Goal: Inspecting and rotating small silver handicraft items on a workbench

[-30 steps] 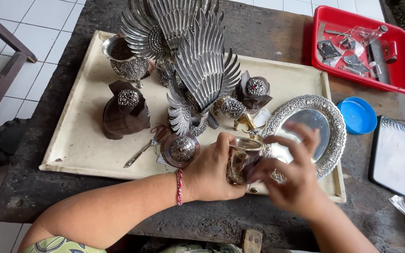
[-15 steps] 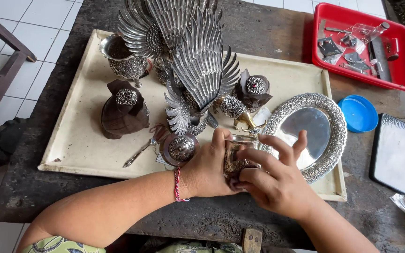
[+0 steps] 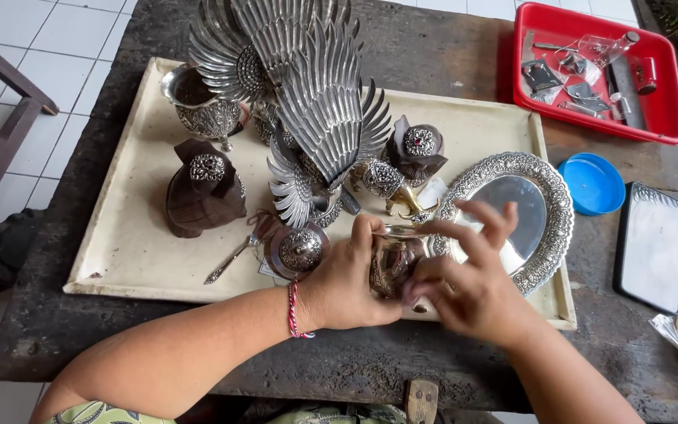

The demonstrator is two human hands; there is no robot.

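Two hands meet at the front edge of a cream tray [image 3: 119, 259]. My left hand [image 3: 347, 283] wraps around a small silver cup [image 3: 392, 263], grasping its side; my right hand [image 3: 468, 286] pinches the cup's rim with fingers spread, so both grip the same piece. The cup sits just above the tray's front edge, between a round lidded silver box [image 3: 300, 250] and an oval silver platter [image 3: 512, 212]. I judge that a slip could drop the cup off the edge, or knock it against the tall silver bird [image 3: 315, 118] close behind. The tray rests on a dark, rough wooden table [image 3: 449, 47] over pale floor tiles [image 3: 64, 31]; a red tray [image 3: 661, 118] sits at the far right corner.
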